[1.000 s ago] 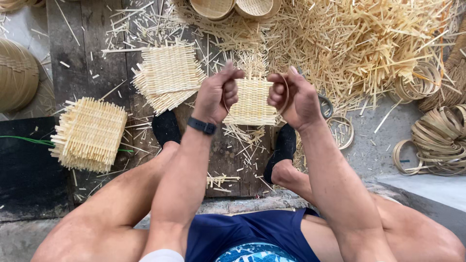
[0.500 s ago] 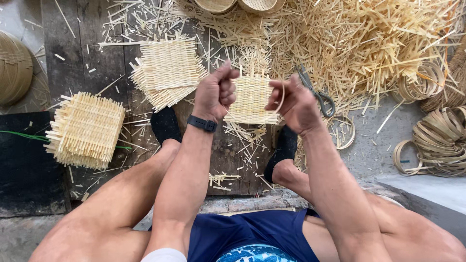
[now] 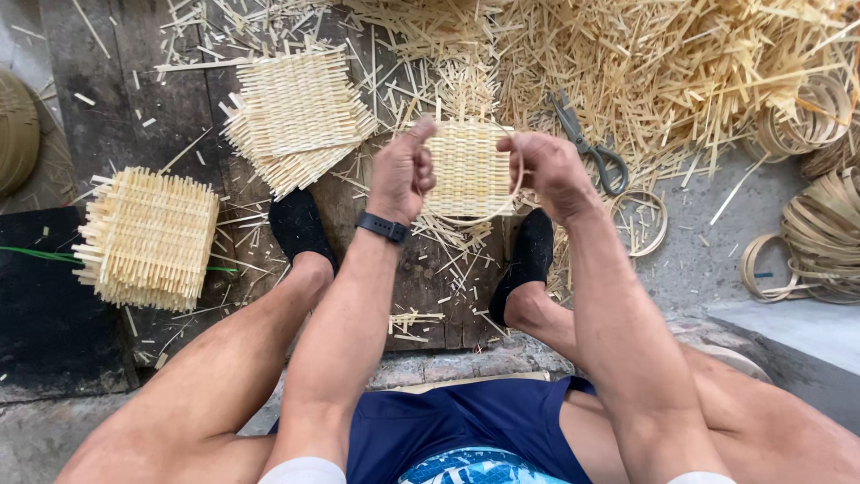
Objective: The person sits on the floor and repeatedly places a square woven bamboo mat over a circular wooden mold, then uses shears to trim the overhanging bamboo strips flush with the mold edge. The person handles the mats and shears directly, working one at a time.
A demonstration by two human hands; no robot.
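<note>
Hands spread apart, left hand (image 3: 403, 170), right hand (image 3: 548, 170) grip woven mat (image 3: 468, 168)

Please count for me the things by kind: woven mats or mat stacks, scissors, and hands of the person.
Woven pieces: 3, namely held mat, loose stack, left stack
Scissors: 1
Hands: 2, left hand and right hand
Total: 6

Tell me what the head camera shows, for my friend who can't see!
Two hands, left hand and right hand, hold a small woven mat inside a thin hoop. Scissors lie nearby among straw-coloured strips.
</note>
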